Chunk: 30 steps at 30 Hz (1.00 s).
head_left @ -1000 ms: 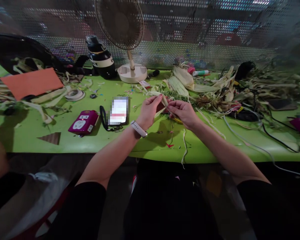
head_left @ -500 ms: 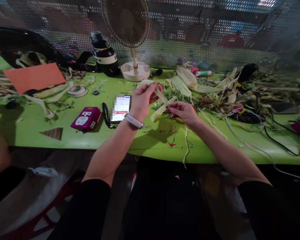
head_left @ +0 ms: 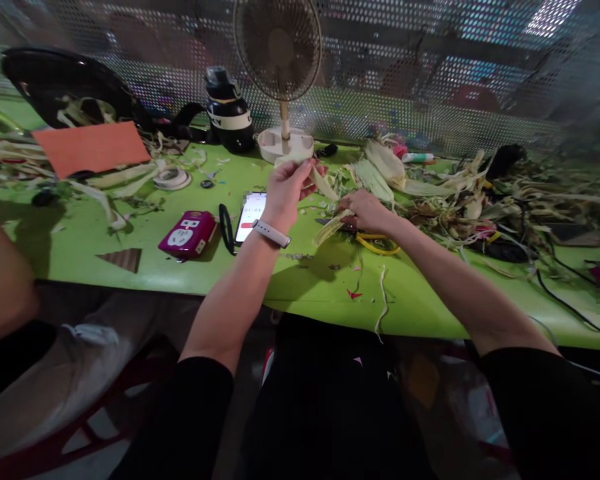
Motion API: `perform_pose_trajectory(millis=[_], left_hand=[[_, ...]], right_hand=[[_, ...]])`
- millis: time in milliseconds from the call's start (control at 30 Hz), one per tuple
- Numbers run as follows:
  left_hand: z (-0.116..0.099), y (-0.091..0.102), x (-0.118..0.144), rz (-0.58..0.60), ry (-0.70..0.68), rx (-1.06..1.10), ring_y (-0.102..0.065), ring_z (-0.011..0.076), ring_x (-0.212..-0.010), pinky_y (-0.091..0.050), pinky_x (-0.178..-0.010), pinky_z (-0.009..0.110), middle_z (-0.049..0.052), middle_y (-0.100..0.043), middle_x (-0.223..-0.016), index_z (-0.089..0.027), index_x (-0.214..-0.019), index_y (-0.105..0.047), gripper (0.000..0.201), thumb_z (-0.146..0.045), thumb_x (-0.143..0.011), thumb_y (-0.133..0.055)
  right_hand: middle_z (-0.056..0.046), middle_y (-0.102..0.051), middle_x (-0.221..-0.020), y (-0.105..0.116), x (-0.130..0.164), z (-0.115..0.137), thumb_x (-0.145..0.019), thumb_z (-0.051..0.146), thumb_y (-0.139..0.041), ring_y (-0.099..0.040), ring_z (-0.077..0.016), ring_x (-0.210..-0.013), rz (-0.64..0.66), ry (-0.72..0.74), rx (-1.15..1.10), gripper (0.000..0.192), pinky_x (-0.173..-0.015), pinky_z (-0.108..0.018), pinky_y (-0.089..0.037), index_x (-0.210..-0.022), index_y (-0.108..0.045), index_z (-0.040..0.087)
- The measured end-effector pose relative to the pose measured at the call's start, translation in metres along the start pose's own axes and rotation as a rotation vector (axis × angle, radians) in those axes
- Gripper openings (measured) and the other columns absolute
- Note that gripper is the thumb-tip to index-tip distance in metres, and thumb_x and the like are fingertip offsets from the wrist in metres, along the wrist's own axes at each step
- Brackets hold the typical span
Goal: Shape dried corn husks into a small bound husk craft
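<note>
Open table (head_left: 300,293) nearside, husk heap (head_left: 425,189) beyond

Dim overall; soft shadows on table (head_left: 415,307). Phone screen (head_left: 253,212) bright. Mesh (head_left: 380,73) glares upper right. Right edge partly pixelated.

Wears black on both arms: a left sleeve (head_left: 193,407) and a right sleeve (head_left: 535,393), cut short to about the elbow and plainly hemmed. Carries a slim, pale watch strap (head_left: 271,233) (punched with a row of small dark holes) with a darker piece at its right end. Shows black clothing (head_left: 330,413) at the near edge, too dark for seams.
</note>
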<state>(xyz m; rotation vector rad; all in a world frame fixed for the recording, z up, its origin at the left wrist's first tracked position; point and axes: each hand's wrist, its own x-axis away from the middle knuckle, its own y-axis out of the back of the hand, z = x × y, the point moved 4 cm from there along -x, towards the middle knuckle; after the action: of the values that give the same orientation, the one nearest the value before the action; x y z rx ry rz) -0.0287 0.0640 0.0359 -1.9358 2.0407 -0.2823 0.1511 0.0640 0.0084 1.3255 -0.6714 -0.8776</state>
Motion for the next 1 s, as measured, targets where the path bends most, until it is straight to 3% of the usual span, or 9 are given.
perform_pose_trajectory(millis=[100, 233, 333, 500, 600, 667, 800, 900, 1000], left_hand=[[0.001, 0.000, -0.001, 0.027, 0.023, -0.023, -0.072, 0.0174, -0.096, -0.057, -0.078, 0.025, 0.004, -0.076, -0.082, -0.020, -0.082, -0.070, 0.015, -0.034, -0.081, -0.074], [0.003, 0.001, -0.003, 0.056, 0.043, -0.020, -0.072, 0.0174, -0.094, -0.057, -0.079, 0.027, 0.004, -0.077, -0.086, -0.019, -0.085, -0.071, 0.013, -0.031, -0.083, -0.073], [0.016, -0.001, -0.005, 0.138, 0.117, -0.005, -0.072, 0.0172, -0.090, -0.057, -0.078, 0.028, 0.006, -0.077, -0.088, -0.018, -0.084, -0.072, 0.012, -0.030, -0.082, -0.073], [0.060, -0.011, -0.001, 0.374, 0.431, -0.074, -0.072, 0.0179, -0.074, -0.059, -0.073, 0.034, 0.010, -0.076, -0.081, -0.015, -0.076, -0.072, 0.010, -0.023, -0.076, -0.077], [0.079, -0.012, 0.004, 0.511, 0.565, -0.184, -0.072, 0.0207, -0.070, -0.059, -0.066, 0.036, 0.012, -0.075, -0.075, -0.014, -0.070, -0.072, 0.014, -0.023, -0.068, -0.083], [0.084, -0.011, 0.005, 0.589, 0.585, -0.227, -0.072, 0.0225, -0.069, -0.058, -0.062, 0.036, 0.012, -0.074, -0.071, -0.016, -0.068, -0.072, 0.017, -0.025, -0.064, -0.085], [0.080, -0.003, 0.000, 0.567, 0.474, -0.450, -0.066, 0.0215, -0.056, -0.055, -0.057, 0.036, 0.008, -0.067, -0.056, -0.018, -0.057, -0.069, 0.021, -0.030, -0.062, -0.086], [0.060, 0.001, -0.003, 0.351, 0.198, -0.638, -0.068, 0.0241, -0.068, -0.054, -0.066, 0.032, 0.004, -0.056, -0.045, -0.021, -0.045, -0.060, 0.031, -0.025, -0.062, -0.086], [0.035, -0.004, 0.005, 0.154, -0.081, -0.521, -0.068, 0.0231, -0.089, -0.052, -0.075, 0.027, 0.003, -0.060, -0.054, -0.021, -0.051, -0.059, 0.030, -0.029, -0.068, -0.083]], right_hand=[[-0.013, -0.072, -0.095, 0.008, -0.002, -0.003, -0.079, 0.018, -0.068, -0.062, -0.0301, -0.099, -0.016, -0.021, -0.051, 0.007, -0.094, -0.046, -0.044, -0.081, -0.074, 0.016], [-0.007, -0.069, -0.079, 0.035, 0.018, -0.032, -0.079, 0.022, -0.071, -0.064, -0.0224, -0.082, -0.381, -0.242, -0.395, 0.007, -0.083, -0.041, -0.048, -0.077, -0.068, 0.016], [-0.001, -0.062, -0.064, 0.037, 0.037, -0.056, -0.078, 0.019, -0.071, -0.063, -0.0155, -0.066, -0.590, -0.429, -0.746, 0.010, -0.070, -0.034, -0.050, -0.074, -0.063, 0.016], [0.004, -0.060, -0.055, 0.010, 0.052, -0.062, -0.066, 0.016, -0.078, -0.057, -0.0124, -0.049, -0.619, -0.638, -1.156, 0.021, -0.053, -0.029, -0.052, -0.066, -0.058, 0.019], [0.004, -0.062, -0.055, -0.001, 0.053, -0.056, -0.062, 0.019, -0.082, -0.057, -0.0124, -0.047, -0.589, -0.631, -1.245, 0.025, -0.050, -0.028, -0.052, -0.066, -0.057, 0.020], [0.003, -0.064, -0.056, -0.004, 0.052, -0.052, -0.060, 0.021, -0.083, -0.058, -0.0129, -0.048, -0.566, -0.596, -1.257, 0.025, -0.050, -0.028, -0.052, -0.066, -0.059, 0.019], [0.003, -0.064, -0.056, -0.004, 0.053, -0.047, -0.060, 0.023, -0.083, -0.060, -0.0133, -0.050, -0.556, -0.550, -1.268, 0.024, -0.051, -0.028, -0.052, -0.066, -0.060, 0.019], [0.003, -0.063, -0.057, 0.000, 0.055, -0.040, -0.062, 0.025, -0.083, -0.060, -0.0128, -0.050, -0.577, -0.518, -1.253, 0.025, -0.053, -0.029, -0.053, -0.066, -0.060, 0.020], [0.003, -0.062, -0.058, 0.006, 0.057, -0.026, -0.064, 0.028, -0.082, -0.059, -0.0130, -0.052, -0.589, -0.440, -1.207, 0.024, -0.054, -0.029, -0.051, -0.068, -0.060, 0.021]])
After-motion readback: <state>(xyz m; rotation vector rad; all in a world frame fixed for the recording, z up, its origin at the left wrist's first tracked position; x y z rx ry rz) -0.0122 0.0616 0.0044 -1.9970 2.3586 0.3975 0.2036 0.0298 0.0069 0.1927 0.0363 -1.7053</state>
